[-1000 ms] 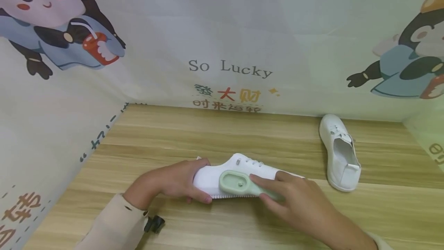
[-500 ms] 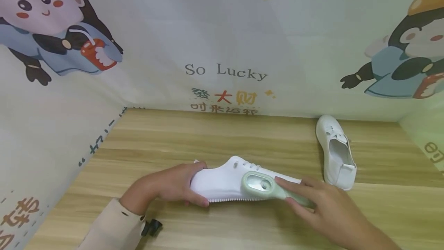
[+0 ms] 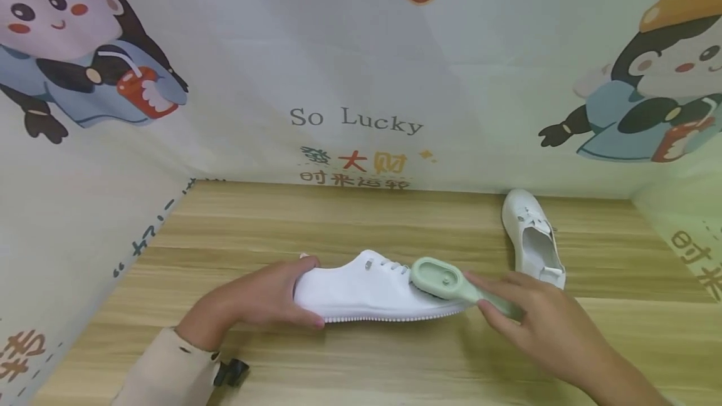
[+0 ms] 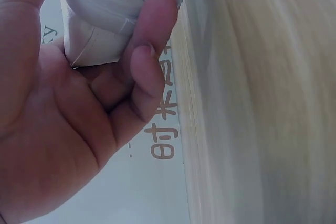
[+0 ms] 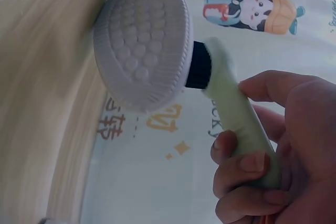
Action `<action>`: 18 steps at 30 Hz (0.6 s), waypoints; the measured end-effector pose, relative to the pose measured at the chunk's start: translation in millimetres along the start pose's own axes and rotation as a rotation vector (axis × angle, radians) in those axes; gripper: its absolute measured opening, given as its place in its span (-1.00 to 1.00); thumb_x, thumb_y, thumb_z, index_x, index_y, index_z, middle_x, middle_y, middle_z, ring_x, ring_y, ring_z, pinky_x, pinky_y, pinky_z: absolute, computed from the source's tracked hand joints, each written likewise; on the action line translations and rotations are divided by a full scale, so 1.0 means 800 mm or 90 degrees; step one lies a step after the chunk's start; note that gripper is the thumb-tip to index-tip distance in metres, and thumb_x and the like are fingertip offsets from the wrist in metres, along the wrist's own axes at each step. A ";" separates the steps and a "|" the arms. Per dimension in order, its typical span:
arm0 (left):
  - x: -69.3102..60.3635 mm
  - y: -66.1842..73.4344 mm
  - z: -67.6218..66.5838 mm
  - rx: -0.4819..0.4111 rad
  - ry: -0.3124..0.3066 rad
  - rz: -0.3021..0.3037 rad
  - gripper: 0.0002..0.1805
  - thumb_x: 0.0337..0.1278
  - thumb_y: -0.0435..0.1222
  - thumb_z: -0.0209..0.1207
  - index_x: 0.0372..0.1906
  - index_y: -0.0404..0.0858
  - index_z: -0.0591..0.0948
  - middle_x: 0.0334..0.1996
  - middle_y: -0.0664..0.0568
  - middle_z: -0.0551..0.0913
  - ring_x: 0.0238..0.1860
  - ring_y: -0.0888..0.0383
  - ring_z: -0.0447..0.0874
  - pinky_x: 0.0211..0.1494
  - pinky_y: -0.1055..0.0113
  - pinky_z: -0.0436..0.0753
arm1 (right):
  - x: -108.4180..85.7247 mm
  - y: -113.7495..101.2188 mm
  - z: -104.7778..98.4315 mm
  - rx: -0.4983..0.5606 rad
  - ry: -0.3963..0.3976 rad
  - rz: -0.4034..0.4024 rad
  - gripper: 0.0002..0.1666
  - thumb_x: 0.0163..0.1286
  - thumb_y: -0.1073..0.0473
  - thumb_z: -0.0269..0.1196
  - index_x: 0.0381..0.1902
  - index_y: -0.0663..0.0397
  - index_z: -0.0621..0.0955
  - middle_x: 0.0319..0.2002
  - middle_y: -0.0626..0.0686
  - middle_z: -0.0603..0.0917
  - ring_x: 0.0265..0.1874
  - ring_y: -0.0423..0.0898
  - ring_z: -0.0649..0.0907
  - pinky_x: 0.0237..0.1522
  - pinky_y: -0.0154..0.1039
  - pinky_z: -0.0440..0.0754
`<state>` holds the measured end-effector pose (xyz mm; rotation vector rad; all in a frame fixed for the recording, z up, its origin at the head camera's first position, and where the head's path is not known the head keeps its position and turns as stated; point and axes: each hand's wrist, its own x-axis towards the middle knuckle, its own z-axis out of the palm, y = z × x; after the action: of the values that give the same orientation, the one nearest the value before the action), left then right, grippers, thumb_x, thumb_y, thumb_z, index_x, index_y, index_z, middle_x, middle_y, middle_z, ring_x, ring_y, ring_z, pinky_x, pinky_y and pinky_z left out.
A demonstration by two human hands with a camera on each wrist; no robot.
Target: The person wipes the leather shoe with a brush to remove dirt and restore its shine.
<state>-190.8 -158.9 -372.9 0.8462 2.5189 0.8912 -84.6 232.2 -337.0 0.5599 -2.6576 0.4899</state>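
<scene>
My left hand [image 3: 265,296] grips a white lace-up shoe [image 3: 350,293] by its heel, toe pointing right. In the left wrist view, the fingers curl round the shoe's heel [image 4: 94,40], beside the ridged sole. My right hand [image 3: 541,321] holds the handle of a pale green brush [image 3: 437,277], whose head lies against the shoe's upper near the laces and toe. Dark bristles [image 5: 198,65] touch the side of the shoe in the right wrist view, where the studded sole [image 5: 142,40] faces the camera. Fingers wrap the brush handle [image 5: 244,124] there.
A second white shoe [image 3: 533,240] stands at the back right on the wood-grain surface [image 3: 254,224]. Behind it rises a white printed backdrop [image 3: 361,67], with side panels left and right. A small black clip [image 3: 231,373] hangs by the left sleeve [image 3: 166,365].
The brush in my right hand has moved right along the shoe, from its middle side towards the toe, and up near the laces. My left hand keeps its grip on the heel.
</scene>
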 end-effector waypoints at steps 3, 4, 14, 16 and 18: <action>0.002 -0.002 0.002 0.017 0.009 -0.001 -0.32 -0.24 0.10 0.54 -0.01 -0.04 0.48 -0.28 0.20 0.61 -0.28 0.24 0.58 -0.17 0.36 0.56 | -0.003 0.004 -0.003 0.006 -0.024 0.024 -0.52 0.30 0.05 0.38 0.18 -0.41 0.65 -0.03 -0.05 0.76 -0.18 -0.12 0.74 -0.29 -0.08 0.66; 0.002 -0.001 0.001 0.024 0.014 0.000 -0.32 -0.25 0.11 0.54 -0.02 -0.03 0.48 -0.29 0.21 0.61 -0.29 0.24 0.58 -0.19 0.36 0.56 | -0.003 0.004 -0.003 0.008 -0.030 0.028 -0.52 0.31 0.04 0.38 0.19 -0.42 0.64 -0.03 -0.07 0.76 -0.18 -0.14 0.74 -0.27 -0.09 0.66; -0.001 0.007 0.002 0.054 0.011 0.006 -0.28 -0.28 0.13 0.54 -0.01 -0.10 0.49 -0.33 0.17 0.61 -0.34 0.25 0.56 -0.22 0.36 0.55 | -0.005 -0.005 0.006 0.014 -0.041 -0.008 -0.48 0.31 0.04 0.38 0.22 -0.40 0.62 -0.06 -0.18 0.75 -0.17 -0.23 0.72 -0.24 -0.19 0.68; -0.002 0.007 0.002 0.053 0.003 0.002 -0.26 -0.27 0.12 0.54 0.01 -0.13 0.49 -0.32 0.16 0.61 -0.34 0.24 0.56 -0.22 0.35 0.55 | -0.005 -0.006 0.007 0.017 -0.043 -0.007 -0.48 0.32 0.04 0.37 0.24 -0.41 0.60 -0.05 -0.18 0.75 -0.15 -0.21 0.72 -0.21 -0.16 0.69; -0.003 0.007 0.002 0.056 -0.006 0.002 -0.25 -0.26 0.13 0.53 0.01 -0.15 0.48 -0.33 0.15 0.61 -0.34 0.24 0.56 -0.23 0.35 0.55 | -0.005 -0.008 0.007 0.021 -0.052 -0.002 -0.48 0.34 0.02 0.36 0.25 -0.43 0.59 -0.04 -0.18 0.74 -0.13 -0.20 0.73 -0.19 -0.14 0.69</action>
<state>-185.9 -156.6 -370.3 0.8792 2.5659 0.7814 -80.5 225.8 -342.2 0.6068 -2.7293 0.5207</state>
